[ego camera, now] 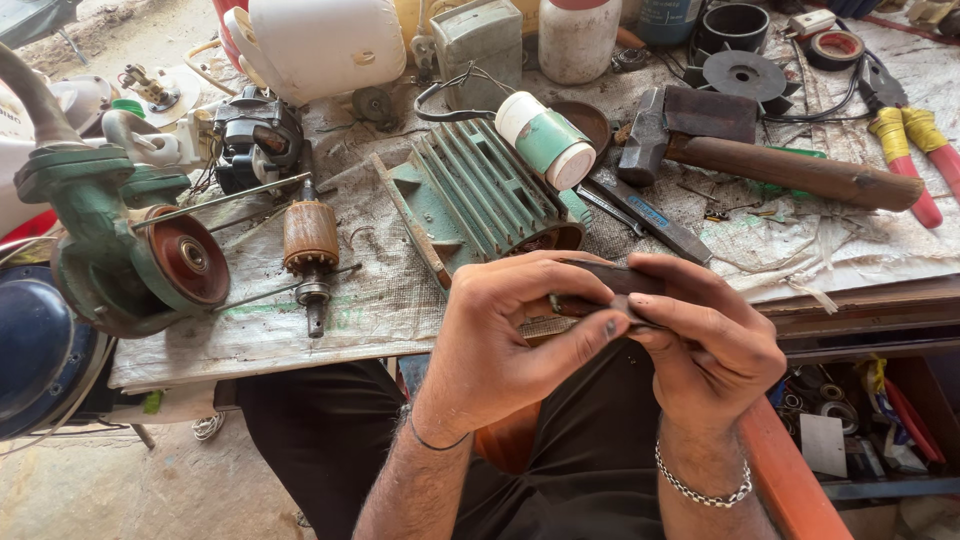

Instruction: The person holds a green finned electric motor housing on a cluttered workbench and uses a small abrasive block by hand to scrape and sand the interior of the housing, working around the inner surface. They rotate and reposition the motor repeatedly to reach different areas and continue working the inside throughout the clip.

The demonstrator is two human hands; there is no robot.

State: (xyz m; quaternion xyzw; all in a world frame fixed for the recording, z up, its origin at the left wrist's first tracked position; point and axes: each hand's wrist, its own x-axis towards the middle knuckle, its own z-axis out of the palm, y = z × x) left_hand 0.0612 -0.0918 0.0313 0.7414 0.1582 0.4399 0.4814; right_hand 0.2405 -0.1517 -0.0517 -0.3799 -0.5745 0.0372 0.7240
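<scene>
1. Head view: left hand (510, 330) and right hand (700, 335) meet, fingers pinched together on a small dark part (600, 300), just in front of the green finned motor housing (480, 195).
2. A white-capped green tube (545, 140) lies on that housing; behind it stands a white jar (578, 38), contents hidden.
3. Beside the housing, a rotor (311, 245) and hammer (760, 150) rest on the cloth-covered workbench (380, 300), over a dusty floor.

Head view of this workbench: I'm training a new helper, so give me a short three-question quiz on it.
1. True or false: both hands grip one small dark part.
2. What lies nearest the brown copper-wound rotor: A the hammer, B the green pump body, C the pliers?
3. What rests on the green ribbed motor housing?

Key:
1. True: left hand and right hand pinch the small dark part.
2. B: green pump body, rotor.
3. The white-and-green cylindrical container, housing.
</scene>
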